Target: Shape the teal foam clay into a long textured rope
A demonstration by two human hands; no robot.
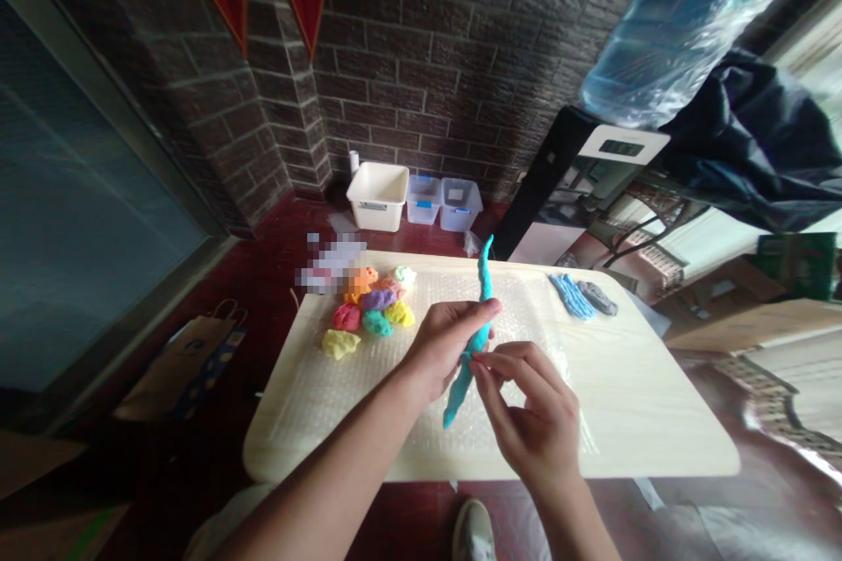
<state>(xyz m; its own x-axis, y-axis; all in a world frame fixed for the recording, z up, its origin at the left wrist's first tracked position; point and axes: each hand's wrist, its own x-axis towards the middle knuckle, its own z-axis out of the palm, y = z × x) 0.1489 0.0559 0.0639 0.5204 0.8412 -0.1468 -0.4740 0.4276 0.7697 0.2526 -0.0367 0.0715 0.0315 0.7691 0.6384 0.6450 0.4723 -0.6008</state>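
Note:
A long, thin turquoise roll of what looks like modelling clay [482, 335] is held upright above the table, tapering toward both ends. My left hand [442, 340] wraps around its middle, with the thumb lying across it. My right hand [536, 403] pinches the roll just below that grip, thumb and forefinger together at its side. What the right fingertips do to the surface is too small to make out. Several coloured lumps [377, 323], in yellow, red, purple, green and orange, lie grouped on the table's left side.
Bubble wrap [388, 394] covers much of the pale table [651, 403]. At the right back lie a blue bundle [572, 296] and a grey bundle [597, 298]. Storage bins [378, 197] stand by the brick wall, and a water dispenser [549, 193] rises behind the table.

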